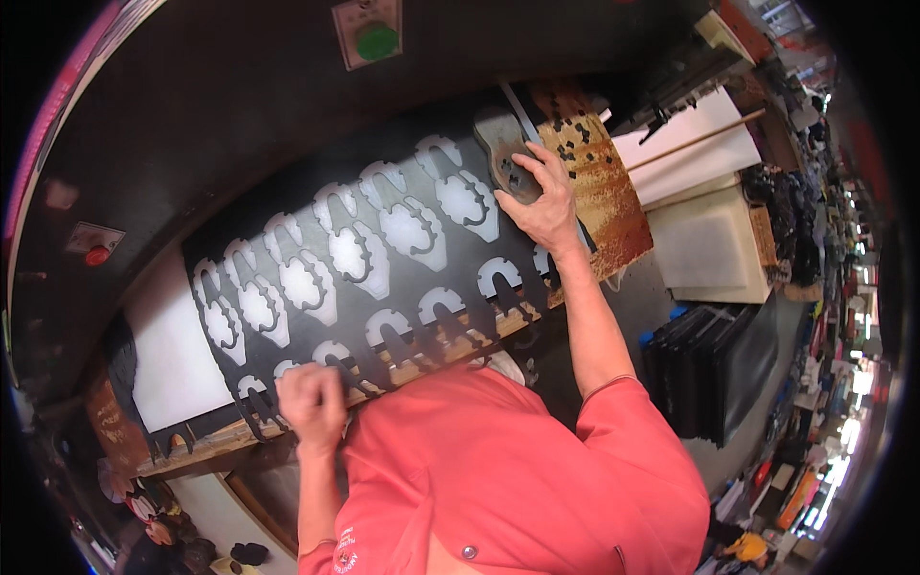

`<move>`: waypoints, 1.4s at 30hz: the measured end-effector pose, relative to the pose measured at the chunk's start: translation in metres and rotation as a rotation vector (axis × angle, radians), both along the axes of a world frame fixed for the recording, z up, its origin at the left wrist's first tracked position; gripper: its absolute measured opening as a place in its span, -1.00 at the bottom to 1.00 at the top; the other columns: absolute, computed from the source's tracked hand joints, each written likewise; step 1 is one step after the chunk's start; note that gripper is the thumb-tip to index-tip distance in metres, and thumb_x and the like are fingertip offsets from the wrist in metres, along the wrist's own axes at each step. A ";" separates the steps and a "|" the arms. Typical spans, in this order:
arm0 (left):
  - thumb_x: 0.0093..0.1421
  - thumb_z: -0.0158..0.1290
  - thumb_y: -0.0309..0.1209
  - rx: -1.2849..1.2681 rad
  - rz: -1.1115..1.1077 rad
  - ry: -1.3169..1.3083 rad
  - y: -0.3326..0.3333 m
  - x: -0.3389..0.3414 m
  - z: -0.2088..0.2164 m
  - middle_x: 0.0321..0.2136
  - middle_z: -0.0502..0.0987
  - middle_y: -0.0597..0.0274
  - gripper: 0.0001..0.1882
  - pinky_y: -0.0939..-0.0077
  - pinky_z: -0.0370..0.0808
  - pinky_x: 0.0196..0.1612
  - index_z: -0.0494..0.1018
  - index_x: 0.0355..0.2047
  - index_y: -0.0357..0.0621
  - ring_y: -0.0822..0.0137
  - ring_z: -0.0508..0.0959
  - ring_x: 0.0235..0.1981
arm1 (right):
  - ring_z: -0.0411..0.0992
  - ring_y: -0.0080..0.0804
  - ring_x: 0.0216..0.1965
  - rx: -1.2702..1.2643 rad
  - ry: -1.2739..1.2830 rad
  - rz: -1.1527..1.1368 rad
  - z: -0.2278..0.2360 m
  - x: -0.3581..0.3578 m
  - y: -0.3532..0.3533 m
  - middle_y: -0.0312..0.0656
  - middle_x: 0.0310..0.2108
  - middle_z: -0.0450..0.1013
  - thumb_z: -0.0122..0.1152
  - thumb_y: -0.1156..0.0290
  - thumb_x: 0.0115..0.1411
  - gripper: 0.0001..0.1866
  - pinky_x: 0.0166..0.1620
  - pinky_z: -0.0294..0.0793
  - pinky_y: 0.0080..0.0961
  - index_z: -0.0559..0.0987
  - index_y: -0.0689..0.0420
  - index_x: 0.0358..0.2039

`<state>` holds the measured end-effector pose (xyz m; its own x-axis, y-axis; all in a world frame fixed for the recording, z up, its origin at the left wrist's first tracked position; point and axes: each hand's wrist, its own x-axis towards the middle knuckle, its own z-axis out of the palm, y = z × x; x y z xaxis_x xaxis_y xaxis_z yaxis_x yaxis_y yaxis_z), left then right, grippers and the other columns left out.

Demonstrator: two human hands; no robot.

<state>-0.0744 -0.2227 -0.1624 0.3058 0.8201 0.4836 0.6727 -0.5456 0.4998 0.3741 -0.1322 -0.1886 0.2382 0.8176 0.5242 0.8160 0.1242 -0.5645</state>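
My right hand [548, 203] grips a shoe-shaped metal cutting die [500, 144], thumb on its near end and fingers over its side. The die sits at the far right part of a black sheet [383, 297] full of cut-out holes. Rows of U-shaped and sole-like openings run across this sheet, and a pale surface shows through them. Down at the sheet's near edge is my left hand [312, 406], smeared by motion. Its fingers look curled, but whether they hold anything is not visible.
A dark machine beam with a green button [377, 40] and a red button [97, 255] spans the far side. Right of the sheet lies a worn brown board [599, 182] with small black scraps. Stacked black sheets [714, 369] stand lower right, below a pale block [709, 244].
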 end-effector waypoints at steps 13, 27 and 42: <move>0.12 0.34 -0.61 0.156 0.033 -0.047 0.001 0.010 -0.011 -0.51 0.53 0.15 -0.81 0.17 0.35 -0.32 0.51 -0.46 -0.16 0.05 0.47 -0.46 | 0.35 -0.66 -0.43 0.406 0.368 0.117 0.083 -0.054 0.004 -0.36 -0.49 0.44 0.33 0.52 0.40 -0.83 -0.35 0.35 -0.63 0.62 0.29 -0.37; 0.24 0.33 -0.44 0.233 0.109 0.036 0.016 0.049 0.016 -0.52 0.53 0.13 -0.76 0.12 0.42 -0.24 0.50 -0.51 -0.15 0.03 0.51 -0.41 | 0.49 -0.02 -0.44 0.318 0.154 0.214 0.074 -0.063 -0.065 -0.08 -0.50 0.47 0.35 0.47 0.31 -0.82 -0.36 0.46 -0.21 0.59 0.21 -0.45; 0.22 0.37 -0.35 0.178 0.168 0.102 0.013 0.049 0.008 -0.55 0.54 0.16 -0.68 0.12 0.40 -0.27 0.49 -0.58 -0.14 0.04 0.51 -0.42 | 0.49 -0.05 -0.37 0.329 0.050 0.213 0.026 -0.063 -0.086 -0.14 -0.49 0.47 0.37 0.45 0.23 -0.77 -0.20 0.48 -0.16 0.49 0.12 -0.51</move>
<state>-0.0252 -0.2097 -0.1542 0.2272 0.7682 0.5985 0.8032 -0.4954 0.3309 0.3114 -0.2183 -0.1629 0.1135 0.6413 0.7588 0.7252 0.4686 -0.5045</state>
